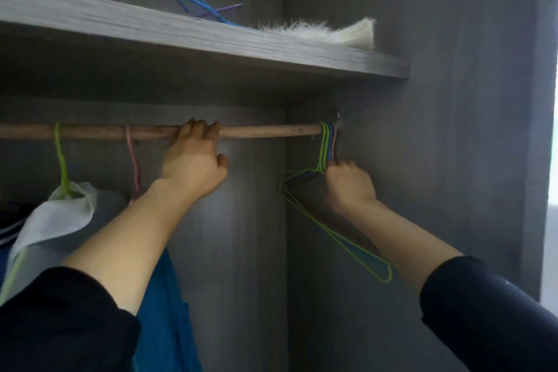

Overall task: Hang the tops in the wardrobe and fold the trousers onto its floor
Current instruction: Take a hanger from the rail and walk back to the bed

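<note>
Wardrobe (453, 130) interior is viewed from below, grey wood grain. The wooden rod (265, 131) is gripped by the left hand (193, 163), with the fingers curled over the top and the thumb tucked underneath. The right hand (347, 183) is clamped on a bunch of empty wire hangers (324, 145) just under their hooks. The hooks are looped over the rod's far right end, against the side wall. Green, blue and pink wires are seen in the bunch; the count cannot be told. One green frame is splayed down and to the right beneath the right forearm. The hands are held well apart, and dark sleeves are pushed up on both arms.

Task items: a white top (54, 220) is hung on a green hanger (62, 160) at the rod's left. A pink hanger (133, 157) is hooked just beside it, between the green one and the left hand. A blue garment (164, 311) is seen below the left forearm; which hanger carries it cannot be told. A dark striped garment (9, 220) is cut off at the left edge.

On the shelf (181, 30) above, blue hangers (193, 3) and a white furry item (317, 29) are laid.
</note>
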